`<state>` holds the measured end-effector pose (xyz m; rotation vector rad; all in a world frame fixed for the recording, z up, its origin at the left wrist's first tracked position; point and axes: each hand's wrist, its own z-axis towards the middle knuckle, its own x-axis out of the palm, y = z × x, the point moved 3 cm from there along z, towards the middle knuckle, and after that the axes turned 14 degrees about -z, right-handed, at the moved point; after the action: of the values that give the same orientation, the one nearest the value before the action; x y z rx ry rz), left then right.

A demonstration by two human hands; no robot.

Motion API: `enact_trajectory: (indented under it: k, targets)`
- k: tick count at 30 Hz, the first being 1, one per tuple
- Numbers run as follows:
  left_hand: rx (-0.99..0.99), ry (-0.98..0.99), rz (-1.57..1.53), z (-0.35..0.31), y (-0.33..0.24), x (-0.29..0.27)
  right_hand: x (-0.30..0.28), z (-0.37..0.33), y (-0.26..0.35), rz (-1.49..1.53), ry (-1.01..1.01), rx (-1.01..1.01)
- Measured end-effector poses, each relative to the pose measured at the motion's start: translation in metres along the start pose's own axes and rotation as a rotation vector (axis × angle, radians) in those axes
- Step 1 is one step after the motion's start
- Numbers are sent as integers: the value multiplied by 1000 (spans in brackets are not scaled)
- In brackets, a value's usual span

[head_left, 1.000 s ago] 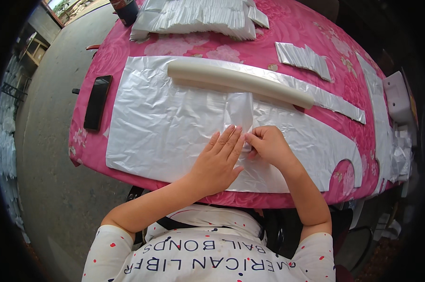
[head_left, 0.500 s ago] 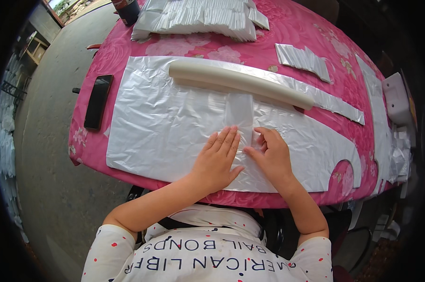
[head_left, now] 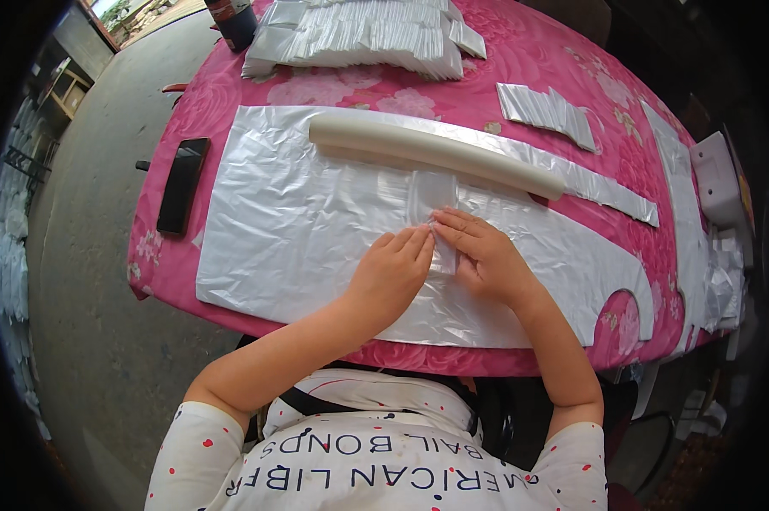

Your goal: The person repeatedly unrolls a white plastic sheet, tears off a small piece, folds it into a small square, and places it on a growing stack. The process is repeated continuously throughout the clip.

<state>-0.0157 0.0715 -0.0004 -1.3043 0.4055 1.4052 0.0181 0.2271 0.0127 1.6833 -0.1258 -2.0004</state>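
Observation:
A folded clear plastic bag lies on a broad layer of white plastic bags spread over the table. My left hand rests at the folded bag's left edge, its fingers stretched out and the thumb hidden underneath. From the right, my right hand reaches over the same bag with its fingers close together and bent on the plastic. The fingertips of both hands nearly meet. Just beyond them a long beige tube lies slantwise across the white layer.
A pink flowered tablecloth covers the table. At the far side are a big pile of folded plastic bags, a dark bottle and a smaller folded bunch. A phone lies left; more white plastic hangs over the right edge.
My right hand has moved left and away from me onto the folded bag. My left hand's fingers have drawn closer to it, and its thumb, spread before, is now hidden.

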Motion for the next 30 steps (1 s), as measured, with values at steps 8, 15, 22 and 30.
enact_trajectory:
  k: [8,15,22,30]
  targets:
    - [77,8,-183,-15,-5,-9,4,-8,3,-49,-128,-103]
    - [211,37,-236,-54,-15,-17,13,-41,41,-144,-161,-203]
    - [221,4,-223,-53,-10,-12,14,-42,39,-93,-167,-165]
    - [204,-15,-226,-55,-10,-13,15,-43,35,-34,-186,-99]
